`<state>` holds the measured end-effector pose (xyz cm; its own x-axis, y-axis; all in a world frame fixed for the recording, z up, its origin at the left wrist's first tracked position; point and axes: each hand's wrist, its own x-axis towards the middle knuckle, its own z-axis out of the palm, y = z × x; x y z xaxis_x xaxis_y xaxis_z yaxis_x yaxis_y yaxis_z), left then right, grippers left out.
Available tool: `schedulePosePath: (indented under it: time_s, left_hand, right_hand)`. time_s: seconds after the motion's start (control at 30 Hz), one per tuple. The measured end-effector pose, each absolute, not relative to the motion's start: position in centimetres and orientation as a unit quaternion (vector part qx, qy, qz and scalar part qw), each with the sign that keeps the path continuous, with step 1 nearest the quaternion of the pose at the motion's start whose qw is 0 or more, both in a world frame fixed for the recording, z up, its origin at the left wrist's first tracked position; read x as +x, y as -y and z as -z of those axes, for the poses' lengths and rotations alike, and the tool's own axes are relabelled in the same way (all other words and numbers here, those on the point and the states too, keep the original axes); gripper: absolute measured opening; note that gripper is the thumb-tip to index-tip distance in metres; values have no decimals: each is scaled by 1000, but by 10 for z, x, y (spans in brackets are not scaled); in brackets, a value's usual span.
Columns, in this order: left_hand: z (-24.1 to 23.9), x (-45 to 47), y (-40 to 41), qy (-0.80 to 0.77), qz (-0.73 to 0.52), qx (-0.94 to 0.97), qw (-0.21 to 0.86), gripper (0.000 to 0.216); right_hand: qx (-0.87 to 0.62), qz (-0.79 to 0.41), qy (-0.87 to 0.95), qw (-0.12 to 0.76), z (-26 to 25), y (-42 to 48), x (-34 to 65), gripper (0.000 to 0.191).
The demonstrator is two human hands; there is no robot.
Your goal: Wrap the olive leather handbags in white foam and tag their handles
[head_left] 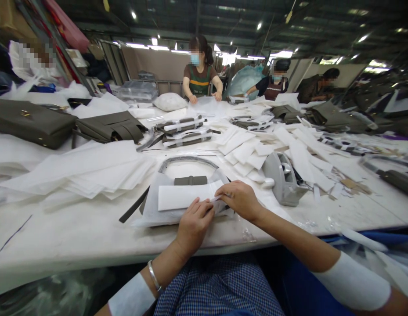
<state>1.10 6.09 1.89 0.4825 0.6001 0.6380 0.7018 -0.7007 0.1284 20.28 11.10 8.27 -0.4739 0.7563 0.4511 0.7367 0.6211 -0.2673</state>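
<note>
A dark olive handbag (190, 180) lies in front of me, mostly covered by thin translucent wrapping paper (153, 216). Its wrapped handle (189, 159) arches away from me. On top rests a rectangular white foam sheet (177, 197). My left hand (195, 224) lies on the near edge of this sheet, fingers stretched out and pressing down. Beside it, my right hand (241, 199) pinches a thin white edge at the sheet's right end; whether this is foam or a strip of tape is hard to make out. A dark strap (134, 205) sticks out on the left.
A grey tape dispenser (284, 179) stands right of the bag. Stacked white sheets (81, 169) lie left, loose white pieces (243, 149) right. Wrapped handles (187, 138) and olive bags (110, 125) lie farther back. Co-workers (202, 72) work across the table (75, 237).
</note>
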Motion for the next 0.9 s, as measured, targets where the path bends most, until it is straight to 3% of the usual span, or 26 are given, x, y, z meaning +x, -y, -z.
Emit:
schedulePosePath:
  time_s: [0.3, 0.5, 0.67, 0.9]
  left_hand:
    - [-17, 10, -62, 381, 338, -859, 56, 18]
    - [-23, 9, -62, 381, 293, -874, 69, 14]
    - [-26, 13, -61, 384, 281, -878, 49, 18]
    - [-22, 15, -62, 387, 283, -873, 92, 28]
  right_hand:
    - [-484, -177, 850, 108, -95, -150, 196, 6]
    - [-474, -222, 852, 19, -104, -168, 194, 8]
    - [-484, -218, 846, 51, -100, -165, 197, 8]
    - [-521, -161, 817, 189, -81, -142, 202, 5]
